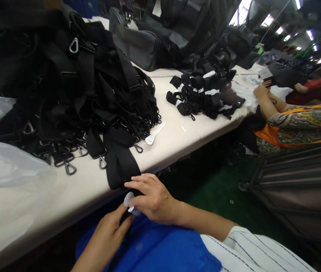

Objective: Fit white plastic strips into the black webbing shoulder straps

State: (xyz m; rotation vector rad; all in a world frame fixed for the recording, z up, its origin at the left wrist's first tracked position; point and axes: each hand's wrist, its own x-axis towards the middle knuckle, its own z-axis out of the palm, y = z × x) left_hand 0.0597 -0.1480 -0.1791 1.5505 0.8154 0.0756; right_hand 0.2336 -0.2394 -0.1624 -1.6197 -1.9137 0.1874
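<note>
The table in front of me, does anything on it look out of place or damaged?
One white strip lies loose on the table beside the heap of black straps, while similar white strips band the rolled straps beyond. I see no clear damage or spill.

Pale table (172, 139) with black strap heap (82, 81), strap bundles (197, 82), black bags (138, 47), white toothed strip (150, 139)

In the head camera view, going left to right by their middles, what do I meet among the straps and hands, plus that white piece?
Heap of black straps, left hand, white piece at the fingertips, right hand, bundled straps, co-worker's hand.
</note>
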